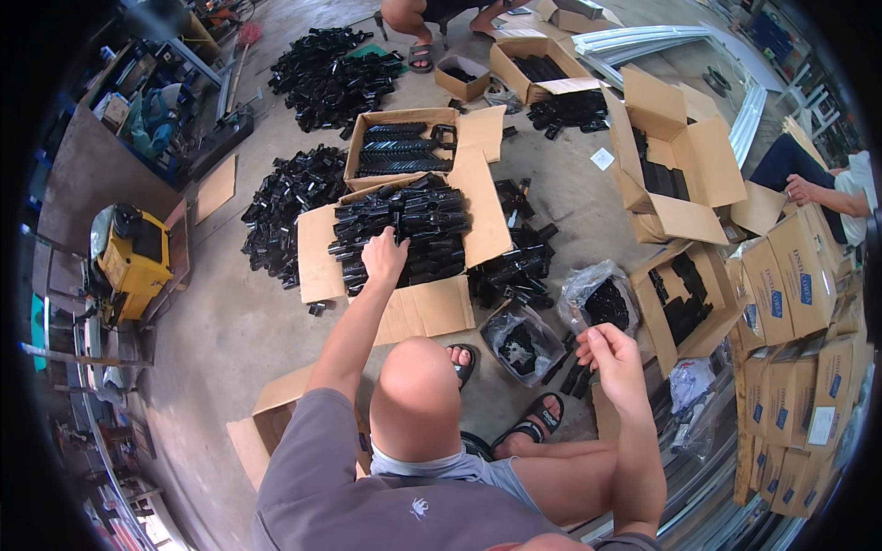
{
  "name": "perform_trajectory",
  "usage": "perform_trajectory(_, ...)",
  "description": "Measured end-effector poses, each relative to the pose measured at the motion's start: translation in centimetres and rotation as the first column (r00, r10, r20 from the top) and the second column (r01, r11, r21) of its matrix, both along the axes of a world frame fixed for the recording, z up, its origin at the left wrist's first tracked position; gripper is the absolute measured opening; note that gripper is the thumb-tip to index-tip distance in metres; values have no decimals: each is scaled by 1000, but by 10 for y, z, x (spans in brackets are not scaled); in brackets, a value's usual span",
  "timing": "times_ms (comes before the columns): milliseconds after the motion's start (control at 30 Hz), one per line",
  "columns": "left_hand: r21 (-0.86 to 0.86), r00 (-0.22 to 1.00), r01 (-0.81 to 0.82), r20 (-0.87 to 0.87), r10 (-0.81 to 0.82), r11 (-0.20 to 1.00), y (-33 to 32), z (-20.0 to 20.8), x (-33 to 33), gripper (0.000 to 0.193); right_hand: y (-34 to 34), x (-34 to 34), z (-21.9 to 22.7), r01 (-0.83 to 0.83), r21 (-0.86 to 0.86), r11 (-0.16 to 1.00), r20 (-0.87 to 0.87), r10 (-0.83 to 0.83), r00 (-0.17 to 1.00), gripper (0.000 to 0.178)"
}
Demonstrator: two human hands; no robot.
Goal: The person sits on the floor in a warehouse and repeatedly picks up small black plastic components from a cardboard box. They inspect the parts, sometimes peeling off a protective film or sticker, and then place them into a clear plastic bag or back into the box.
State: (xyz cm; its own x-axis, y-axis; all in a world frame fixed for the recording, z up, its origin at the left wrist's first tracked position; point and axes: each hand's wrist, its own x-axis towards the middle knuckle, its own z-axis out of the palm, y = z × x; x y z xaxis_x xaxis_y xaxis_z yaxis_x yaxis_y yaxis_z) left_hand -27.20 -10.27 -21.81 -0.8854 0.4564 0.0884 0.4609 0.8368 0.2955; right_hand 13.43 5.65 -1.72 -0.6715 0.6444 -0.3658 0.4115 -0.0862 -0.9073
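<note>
My left hand (384,255) reaches over an open cardboard box heaped with glossy black parts (404,216). Its thumb and fingers close around one black part at the near side of the heap, partly hidden by the hand. On the right, my right hand (608,358) is raised with the fingertips pinched together; what is between them is too small to make out. Close to it are a clear plastic bag of small black pieces (606,303) and a bag-lined box (524,344) with more of them. Long black pieces (579,378) lie beneath the right hand.
Loose piles of black parts (294,207) lie left of the boxes, with another pile (331,78) farther back. Open cartons (680,156) stand at right, near stacked closed cartons (790,294). Another person's hand (801,188) shows at far right. A yellow machine (133,262) stands left.
</note>
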Motion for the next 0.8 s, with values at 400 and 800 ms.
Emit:
perform_trajectory(400,202,953,287,-155,-259,936,31,70,53,20,20,17,7,67,131,989,-35,-63,997,26)
perform_trajectory(800,392,147,907,43,-988,152,52,306,257,14,126,121,2,889,129,440,-432,-782,450,27)
